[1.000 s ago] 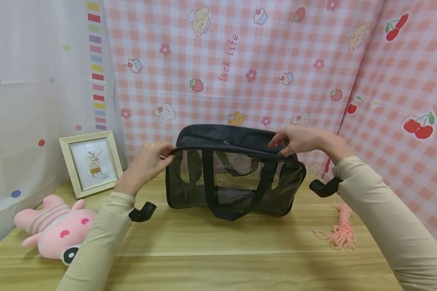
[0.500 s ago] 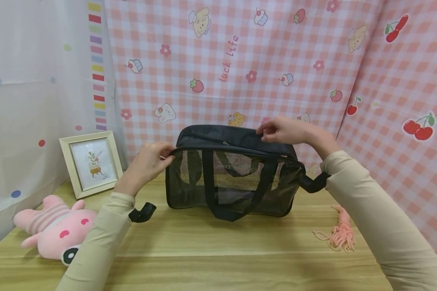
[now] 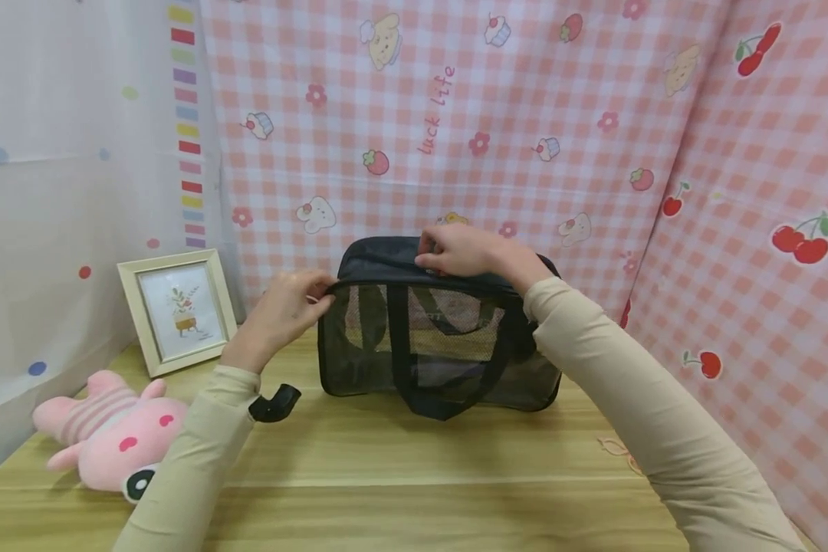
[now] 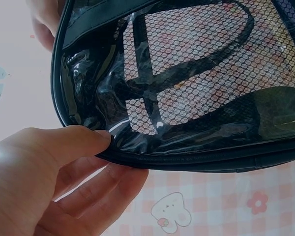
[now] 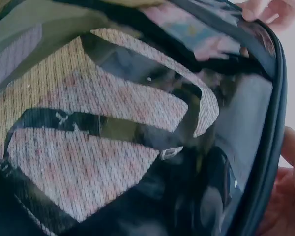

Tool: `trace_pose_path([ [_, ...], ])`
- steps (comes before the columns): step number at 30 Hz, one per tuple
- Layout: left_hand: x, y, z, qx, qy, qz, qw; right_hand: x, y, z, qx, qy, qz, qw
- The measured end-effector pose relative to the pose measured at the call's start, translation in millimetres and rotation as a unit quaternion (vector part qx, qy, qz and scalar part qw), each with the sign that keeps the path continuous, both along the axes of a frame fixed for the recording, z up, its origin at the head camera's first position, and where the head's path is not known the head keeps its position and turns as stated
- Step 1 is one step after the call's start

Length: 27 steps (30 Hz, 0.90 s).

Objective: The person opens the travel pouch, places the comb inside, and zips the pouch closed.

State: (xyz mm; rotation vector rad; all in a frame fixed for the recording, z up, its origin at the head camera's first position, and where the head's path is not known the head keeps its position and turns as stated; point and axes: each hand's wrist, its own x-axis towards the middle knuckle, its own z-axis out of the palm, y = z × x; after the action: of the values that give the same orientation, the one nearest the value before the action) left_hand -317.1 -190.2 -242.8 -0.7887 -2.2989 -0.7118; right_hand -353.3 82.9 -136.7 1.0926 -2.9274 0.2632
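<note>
Your right hand (image 3: 458,249) has travelled leftward along the top of the boxy, black-edged bag of clear plastic film (image 3: 441,368). Its fingers are curled; you cannot tell whether they grip anything. Your left hand (image 3: 283,307) pinches one upper corner, presumably steadying the bag, which stands below your fingers on the pale wood-grain desk (image 3: 421,475). Near your left fingers, glossy film overlies honeycomb mesh (image 4: 187,44).
</note>
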Motion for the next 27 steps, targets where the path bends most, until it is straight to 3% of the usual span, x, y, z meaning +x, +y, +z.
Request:
trace_pose_path([
  [12,0.0,0.4,-0.1,0.003,-0.004,-0.003,1.0,-4.2,-18.7,-11.6,-0.02,0.036,0.009,0.9991],
  [17,0.4,-0.6,-1.8,0.0,-0.002,-0.004,1.0,-7.8,-25.5,-18.1,-0.025,0.031,0.018,0.999],
  [27,-0.3,0.6,1.0,0.001,-0.004,-0.001,1.0,-8.5,-24.4,-13.2,-0.001,0.005,-0.047,0.9989],
])
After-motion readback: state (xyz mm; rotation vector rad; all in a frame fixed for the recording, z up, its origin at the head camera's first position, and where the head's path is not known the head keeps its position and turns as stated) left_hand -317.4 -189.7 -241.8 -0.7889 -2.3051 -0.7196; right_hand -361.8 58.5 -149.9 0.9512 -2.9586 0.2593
